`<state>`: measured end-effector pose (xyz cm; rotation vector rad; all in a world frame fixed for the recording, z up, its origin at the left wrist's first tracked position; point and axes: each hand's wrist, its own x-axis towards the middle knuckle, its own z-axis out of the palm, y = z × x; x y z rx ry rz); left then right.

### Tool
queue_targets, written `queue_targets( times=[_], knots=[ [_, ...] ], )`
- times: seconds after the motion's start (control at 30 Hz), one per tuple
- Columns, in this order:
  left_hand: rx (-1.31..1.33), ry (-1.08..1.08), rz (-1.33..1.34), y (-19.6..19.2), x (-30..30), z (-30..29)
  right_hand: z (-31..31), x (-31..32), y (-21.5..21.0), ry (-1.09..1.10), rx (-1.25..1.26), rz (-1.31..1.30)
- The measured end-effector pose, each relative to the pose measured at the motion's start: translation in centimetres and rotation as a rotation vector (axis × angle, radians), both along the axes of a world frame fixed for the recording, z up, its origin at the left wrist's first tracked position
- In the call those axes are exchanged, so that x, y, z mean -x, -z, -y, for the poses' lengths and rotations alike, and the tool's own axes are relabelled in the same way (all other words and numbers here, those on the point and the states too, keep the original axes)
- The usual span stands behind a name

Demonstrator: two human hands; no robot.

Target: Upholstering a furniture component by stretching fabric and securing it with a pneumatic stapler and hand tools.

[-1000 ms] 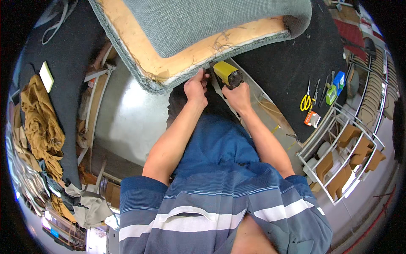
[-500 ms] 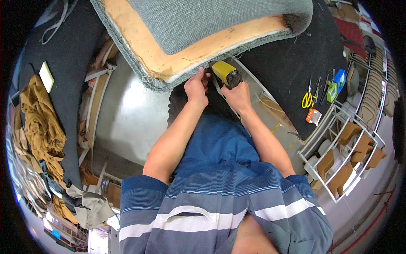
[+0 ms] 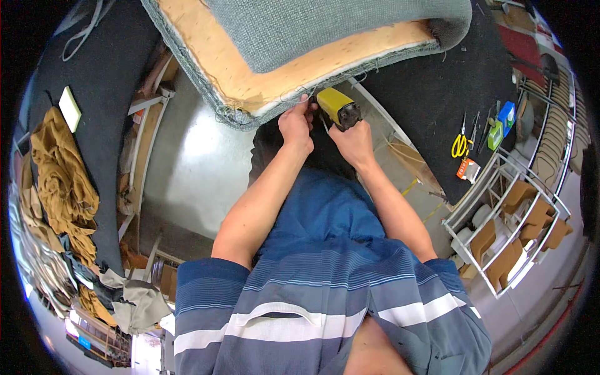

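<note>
A wood-coloured panel [image 3: 247,87] wrapped in grey woven fabric [image 3: 312,31] lies at the top of the view, its near corner reaching past the table edges. Loose threads fray along the fabric's rim. My left hand [image 3: 295,130] is closed at the near edge of the panel, its fingertips pinching the frayed fabric edge. Just to its right, my right hand [image 3: 353,144] is wrapped round the handle of a yellow and black staple gun [image 3: 335,102]. The gun's nose sits close to the panel's edge; whether it touches is hidden.
Dark-covered tables stand left [image 3: 100,69] and right [image 3: 412,106]. Yellow-handled scissors [image 3: 459,146], a small orange and white box [image 3: 467,169] and blue and green boxes lie on the right. Brown cloth [image 3: 59,181] and a pale pad [image 3: 70,109] are left. A metal rack [image 3: 494,244] stands lower right.
The surroundings have shifted slightly rightward in the view. My hands, the staple gun and the panel keep nearly the same places relative to one another.
</note>
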<state>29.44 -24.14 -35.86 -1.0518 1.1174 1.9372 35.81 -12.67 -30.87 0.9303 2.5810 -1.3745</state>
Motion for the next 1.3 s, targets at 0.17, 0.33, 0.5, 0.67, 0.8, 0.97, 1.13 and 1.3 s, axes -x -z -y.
queue_targets(
  times=[0.17,0.33,0.5,0.67,0.8,0.97,1.13,1.3],
  knots=[
    [0.032,-0.033,0.031,-0.8,0.1,1.2,-0.1,0.1,-0.3,0.013,-0.024,0.122],
    [0.018,-0.012,0.009,0.1,-0.3,1.6,1.0,0.5,-1.6,-0.019,-0.008,0.176],
    [0.047,0.037,0.012,-0.3,0.0,1.3,1.6,0.4,-1.3,0.036,0.017,0.130],
    [0.021,0.045,0.009,-0.6,0.5,1.7,1.4,0.4,-0.5,0.013,-0.006,0.147],
    [-0.045,0.144,0.112,-1.3,0.7,3.6,0.3,-0.7,1.0,0.076,0.052,0.133],
    [-0.040,0.511,0.033,-2.6,2.0,4.1,-1.6,0.0,0.7,0.016,0.215,0.219],
    [-0.029,0.103,-0.275,-2.0,7.5,5.2,-2.0,0.3,-2.8,0.106,0.415,-0.024],
    [0.199,-0.177,-0.412,-3.8,4.3,5.0,-3.6,-1.0,-1.9,0.053,0.355,0.053]
  ],
)
